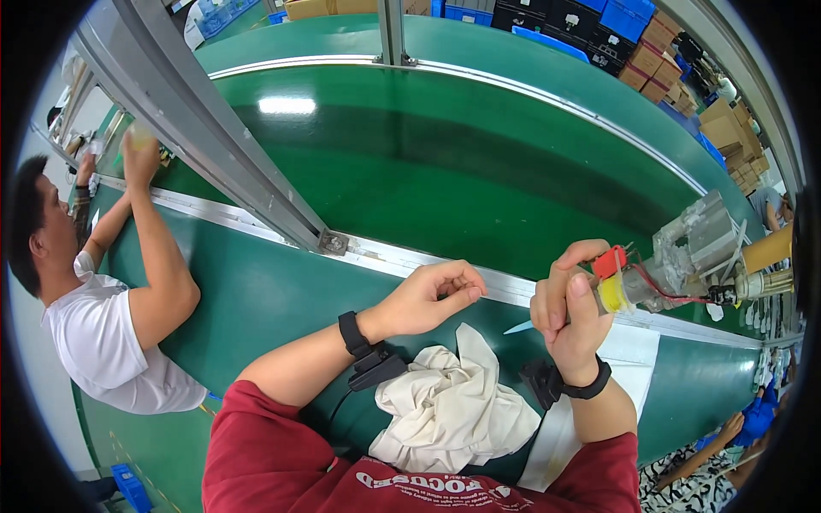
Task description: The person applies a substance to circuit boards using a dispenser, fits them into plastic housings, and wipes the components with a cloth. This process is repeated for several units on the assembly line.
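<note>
My right hand (569, 312) is wrapped round a tube-shaped dispenser (629, 286) with a yellow band, a red part on top and thin wires. A pale blue pointed tip (518, 327) shows to the left of that hand, above the bench. The dispenser's far end runs up into a grey metal body (705, 235). Over the bench's far edge is my left hand (428, 299), its fingers curled and the thumb brought near the forefinger. Anything pinched there is too small to make out. Between my forearms lies a crumpled cream cloth (453, 402).
A grey metal post (214, 128) rises left of my hands, beside a green belt (410, 171) with a metal rail. White sheet material (629, 359) lies under my right forearm. A co-worker (103, 316) sits at left, arms raised. Boxes (654, 64) are stacked at far right.
</note>
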The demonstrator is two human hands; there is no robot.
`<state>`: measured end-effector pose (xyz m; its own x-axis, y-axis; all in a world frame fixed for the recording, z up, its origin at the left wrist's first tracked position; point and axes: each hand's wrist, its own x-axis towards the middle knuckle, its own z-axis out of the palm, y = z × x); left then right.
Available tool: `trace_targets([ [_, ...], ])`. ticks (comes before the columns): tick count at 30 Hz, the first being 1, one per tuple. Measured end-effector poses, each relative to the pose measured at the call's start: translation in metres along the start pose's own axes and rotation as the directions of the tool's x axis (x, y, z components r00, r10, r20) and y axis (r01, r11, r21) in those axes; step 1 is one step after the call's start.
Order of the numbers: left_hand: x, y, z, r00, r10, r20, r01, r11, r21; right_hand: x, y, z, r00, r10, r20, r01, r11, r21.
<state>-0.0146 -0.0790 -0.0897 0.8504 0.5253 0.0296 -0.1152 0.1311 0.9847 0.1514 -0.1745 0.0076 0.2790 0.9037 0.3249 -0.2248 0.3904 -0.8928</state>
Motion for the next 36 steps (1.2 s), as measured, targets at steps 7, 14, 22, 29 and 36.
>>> trace_targets([
  [7,-0.0004,-0.0016,-0.0007,1.000,0.002,-0.002,-0.002,1.000,0.008,0.0000,0.0019,-0.0001,1.000,-0.007,0.008,0.007,1.000,0.001],
  [14,0.0000,-0.0015,-0.0035,1.000,0.014,0.007,-0.014,1.000,0.023,0.0008,0.0015,0.0032,1.000,-0.006,0.013,0.006,0.999,-0.033],
  [22,-0.0007,-0.0034,-0.0005,0.998,0.055,0.003,-0.056,0.998,0.040,-0.0010,-0.0014,0.0041,1.000,-0.017,0.021,0.018,1.000,-0.014],
  [29,-0.0013,-0.0009,0.0002,0.999,0.052,0.013,-0.052,0.998,0.024,-0.0030,-0.0017,0.0051,1.000,-0.014,0.017,0.014,1.000,-0.002],
  [36,-0.0001,0.0012,0.0008,0.998,0.061,0.016,-0.061,0.998,0.027,-0.0009,-0.0032,0.0052,1.000,-0.020,0.017,0.020,1.000,-0.020],
])
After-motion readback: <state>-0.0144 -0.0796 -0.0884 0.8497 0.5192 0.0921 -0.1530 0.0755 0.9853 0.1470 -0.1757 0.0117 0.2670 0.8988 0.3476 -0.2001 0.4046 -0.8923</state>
